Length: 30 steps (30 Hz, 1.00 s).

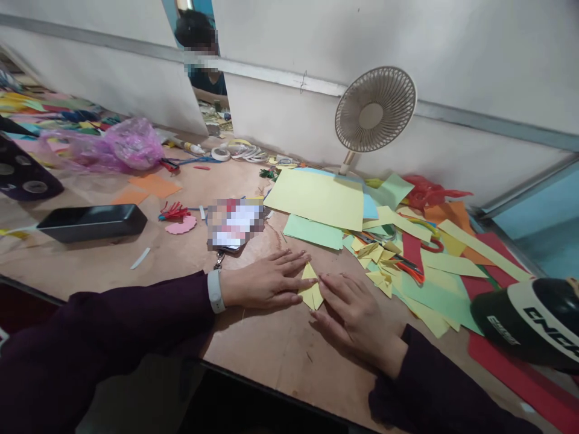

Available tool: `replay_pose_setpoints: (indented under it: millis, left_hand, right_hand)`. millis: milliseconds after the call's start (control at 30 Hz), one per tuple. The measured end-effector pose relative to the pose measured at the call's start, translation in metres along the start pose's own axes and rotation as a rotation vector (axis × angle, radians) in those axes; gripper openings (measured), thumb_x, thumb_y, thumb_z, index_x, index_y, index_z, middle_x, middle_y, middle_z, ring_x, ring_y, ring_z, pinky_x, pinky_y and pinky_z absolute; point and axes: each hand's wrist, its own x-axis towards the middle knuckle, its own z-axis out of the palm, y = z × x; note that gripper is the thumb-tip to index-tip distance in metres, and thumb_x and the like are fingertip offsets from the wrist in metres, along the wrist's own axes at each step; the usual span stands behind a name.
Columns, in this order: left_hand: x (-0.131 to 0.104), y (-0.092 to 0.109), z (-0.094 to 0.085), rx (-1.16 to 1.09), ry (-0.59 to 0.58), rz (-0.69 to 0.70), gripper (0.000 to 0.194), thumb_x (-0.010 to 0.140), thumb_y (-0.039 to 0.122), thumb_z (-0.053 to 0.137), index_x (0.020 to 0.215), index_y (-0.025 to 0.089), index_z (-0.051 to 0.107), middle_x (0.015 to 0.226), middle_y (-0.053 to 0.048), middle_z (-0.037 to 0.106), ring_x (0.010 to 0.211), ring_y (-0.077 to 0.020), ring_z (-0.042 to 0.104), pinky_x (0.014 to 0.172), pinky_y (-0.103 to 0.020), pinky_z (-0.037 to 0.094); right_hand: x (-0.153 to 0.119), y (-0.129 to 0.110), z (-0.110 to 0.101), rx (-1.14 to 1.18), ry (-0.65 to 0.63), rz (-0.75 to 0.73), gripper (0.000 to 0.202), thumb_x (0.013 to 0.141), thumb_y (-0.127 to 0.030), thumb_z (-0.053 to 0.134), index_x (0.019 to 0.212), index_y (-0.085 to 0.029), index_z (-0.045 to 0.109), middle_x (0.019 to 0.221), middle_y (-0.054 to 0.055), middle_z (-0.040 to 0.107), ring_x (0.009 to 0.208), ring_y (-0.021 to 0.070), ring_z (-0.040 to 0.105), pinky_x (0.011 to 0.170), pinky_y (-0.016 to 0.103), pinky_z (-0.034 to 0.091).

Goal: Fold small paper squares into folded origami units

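Observation:
A small folded yellow paper point(311, 290) lies on the wooden table point(280, 361) between my hands. My left hand point(266, 280) rests flat with its fingers spread, the fingertips on the paper's left side. Along the paper's right edge are the fingertips of my right hand point(357, 310), its fingers apart and low over the table. To the right sit several folded yellow pieces point(380, 265) beside orange-handled scissors point(409, 269). Green sheets point(313, 231) and a large pale yellow sheet point(316, 196) lie beyond my hands.
A dark bottle point(529, 322) lies at the right on red paper point(520, 374). A fan point(375, 111) stands at the back. Further left are a phone point(235, 223), a black box point(93, 222) and a pink plastic bag point(133, 144). A person point(205, 54) shows through a gap.

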Motion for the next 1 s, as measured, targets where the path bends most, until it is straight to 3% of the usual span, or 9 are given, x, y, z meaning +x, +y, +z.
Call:
replay_pose_setpoints:
  millis: [167,333,467,600,800,1000]
  left_hand:
    - [-0.003,-0.001,0.003,0.006,-0.009,-0.01,0.049,0.101,0.04,0.043,0.146,0.023,0.041,0.157,-0.016,0.028,0.147,-0.0312,0.021,0.119,-0.051,0.019]
    - [-0.002,-0.001,0.0,0.0,-0.033,-0.025,0.046,0.102,0.04,0.041,0.145,0.025,0.043,0.157,-0.013,0.029,0.148,-0.03,0.021,0.119,-0.052,0.021]
    - [-0.001,-0.001,-0.005,-0.022,-0.045,-0.034,0.044,0.102,0.04,0.041,0.142,0.023,0.048,0.156,-0.014,0.031,0.147,-0.0301,0.021,0.119,-0.052,0.021]
    - [-0.001,-0.003,-0.007,-0.048,-0.054,-0.035,0.044,0.1,0.04,0.044,0.142,0.025,0.048,0.158,-0.013,0.026,0.148,-0.0318,0.018,0.118,-0.052,0.024]
    - [0.0,-0.002,-0.01,-0.045,-0.059,-0.026,0.044,0.1,0.04,0.044,0.142,0.026,0.049,0.159,-0.012,0.024,0.148,-0.0318,0.018,0.119,-0.052,0.022]
    - [0.0,-0.004,-0.008,-0.021,-0.05,-0.007,0.042,0.101,0.042,0.043,0.139,0.027,0.052,0.16,-0.011,0.022,0.148,-0.0294,0.016,0.12,-0.05,0.02]
  right_hand:
    - [-0.006,0.009,0.009,-0.019,-0.102,0.063,0.04,0.098,-0.039,0.046,0.126,-0.015,0.063,0.13,0.017,0.063,0.119,0.028,0.058,0.103,0.051,0.044]
    - [0.003,0.012,0.015,0.059,-0.285,0.191,0.058,0.097,-0.055,0.04,0.144,-0.021,0.047,0.149,0.015,0.044,0.139,0.0311,0.04,0.111,0.058,0.034]
    - [0.012,0.013,0.013,0.153,-0.355,0.256,0.066,0.095,-0.06,0.04,0.148,-0.021,0.04,0.153,0.016,0.037,0.144,0.0326,0.031,0.114,0.061,0.027]
    - [0.014,0.015,0.011,0.167,-0.343,0.267,0.061,0.097,-0.058,0.04,0.146,-0.023,0.044,0.154,0.016,0.037,0.144,0.0317,0.029,0.115,0.058,0.026]
    - [0.021,0.014,0.014,0.046,-0.277,0.227,0.051,0.097,-0.052,0.046,0.135,-0.022,0.057,0.146,0.017,0.049,0.139,0.0323,0.037,0.114,0.06,0.022]
    - [0.031,0.013,0.016,-0.033,-0.232,0.144,0.044,0.097,-0.047,0.049,0.127,-0.018,0.063,0.137,0.019,0.056,0.13,0.0326,0.047,0.109,0.06,0.029]
